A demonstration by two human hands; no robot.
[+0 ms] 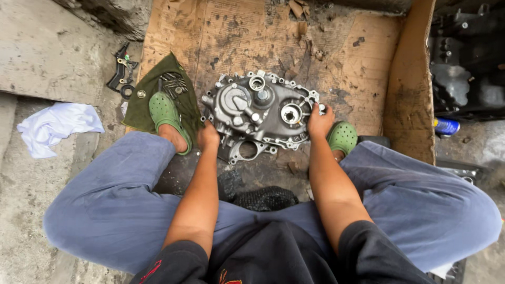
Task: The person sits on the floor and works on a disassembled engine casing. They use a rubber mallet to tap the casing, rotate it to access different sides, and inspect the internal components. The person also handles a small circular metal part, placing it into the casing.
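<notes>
Closest to the camera, the person sits low with both knees spread wide, in blue-grey trousers (pixel 121 210) and a black shirt (pixel 273 257). Between the legs lies a black knitted glove (pixel 265 199) on the dirty floor. Both bare forearms stretch forward to a grey metal engine cover (pixel 263 110), which lies flat on a stained sheet of cardboard (pixel 347 58). The left hand (pixel 208 137) is clenched on the near left edge of the cover, with the fingers curled under it (the fingertips themselves are hidden). The right hand (pixel 319 122) grasps the right edge of the same cover, with the thumb on top beside a round opening. The feet, in green rubber clogs, stand at the two sides: the left clog (pixel 164 113) rests on a dark green cloth (pixel 158 89), and the right clog (pixel 343 138) is just beside the right hand. On the cloth, beyond the left clog, lie some small bolts (pixel 173 84). Further left there is a crumpled white rag (pixel 55 126) on the concrete, and behind it a black metal bracket (pixel 123 71). At the far right stand dark engine parts (pixel 465 63) and a blue spray can (pixel 446 126).
</notes>
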